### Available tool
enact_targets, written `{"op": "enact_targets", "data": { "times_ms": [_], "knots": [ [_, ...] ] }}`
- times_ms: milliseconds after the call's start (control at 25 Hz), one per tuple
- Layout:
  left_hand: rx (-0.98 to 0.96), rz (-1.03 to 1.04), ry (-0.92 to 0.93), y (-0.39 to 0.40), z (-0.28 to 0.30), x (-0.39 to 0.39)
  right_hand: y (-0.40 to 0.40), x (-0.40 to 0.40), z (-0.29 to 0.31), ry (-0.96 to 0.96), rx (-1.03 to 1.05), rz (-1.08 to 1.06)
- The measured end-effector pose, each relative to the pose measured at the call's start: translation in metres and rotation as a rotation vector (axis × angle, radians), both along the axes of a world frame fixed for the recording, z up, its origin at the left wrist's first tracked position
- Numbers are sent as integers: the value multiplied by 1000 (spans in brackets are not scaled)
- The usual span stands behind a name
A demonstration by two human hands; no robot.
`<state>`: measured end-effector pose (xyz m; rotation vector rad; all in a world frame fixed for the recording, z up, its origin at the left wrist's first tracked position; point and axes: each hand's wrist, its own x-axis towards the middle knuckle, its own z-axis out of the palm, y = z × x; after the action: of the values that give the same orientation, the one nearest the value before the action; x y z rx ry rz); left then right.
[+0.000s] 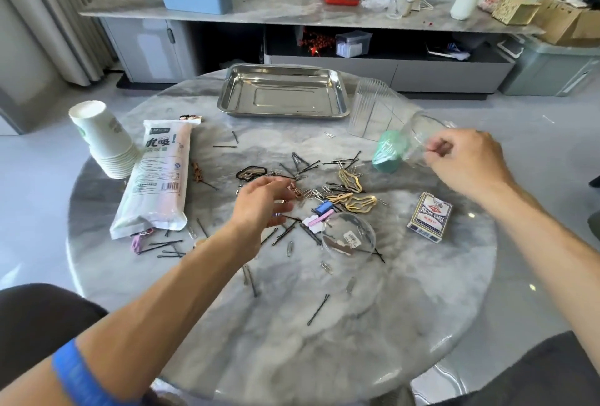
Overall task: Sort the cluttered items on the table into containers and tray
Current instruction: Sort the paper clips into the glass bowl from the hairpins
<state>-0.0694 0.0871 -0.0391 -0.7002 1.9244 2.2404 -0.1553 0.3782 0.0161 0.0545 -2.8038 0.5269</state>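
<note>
- At nine o'clock on the round marble table (406, 324), a stack of paper cups (104, 139) lies on its side beside a long packet of straws (159, 178); both look untouched by the sorting.
- Toward the centre, the left hand (259, 207) hovers over the scatter of hair pins and clips (311, 178), fingers loosely curled; a pinkish clip (296, 190) sits right at the fingertips (285, 183), but I cannot tell whether it is pinched or only touched.
- At twelve o'clock the steel tray (282, 90) holds nothing yet, so the sorting seems barely begun.
- At two o'clock the right hand (467, 158) pinches a tilted clear plastic cup (418, 139) by its rim, just above a green cup (388, 154), near a stack of clear cups (370, 107).
- My judgement: the step is collecting clips; next, the held cup needs bringing to the left hand's pick, mouth up.
</note>
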Motion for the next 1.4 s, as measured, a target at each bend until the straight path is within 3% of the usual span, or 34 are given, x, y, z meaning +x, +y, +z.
{"op": "enact_targets", "data": {
  "times_ms": [160,280,440,600,680,920,1080,1120,1280,1400],
  "knots": [
    [-88,-316,-70,-19,10,22,-75,97,-13,-111,-76,541],
    [-150,-481,-97,-27,5,41,-100,141,-41,-157,-51,767],
    [-337,-655,-192,-49,0,65,-84,138,-56,-268,-265,751],
    [-356,-915,-308,-53,1,87,-66,121,-79,-340,80,751],
    [-417,-976,-303,-47,-3,89,-67,121,-91,-432,132,818],
    [-490,-866,-108,-34,-16,87,-62,107,-98,-457,7,726],
    [-508,-837,-81,-39,-19,77,-61,104,-99,-414,112,752],
    [-557,-782,-41,-44,-19,70,-62,104,-99,-413,132,748],
    [-1069,-499,176,-61,-25,48,-67,100,-100,-481,91,683],
    [-1138,-523,202,-60,-40,48,-75,105,-103,-514,90,624]
  ]
}}
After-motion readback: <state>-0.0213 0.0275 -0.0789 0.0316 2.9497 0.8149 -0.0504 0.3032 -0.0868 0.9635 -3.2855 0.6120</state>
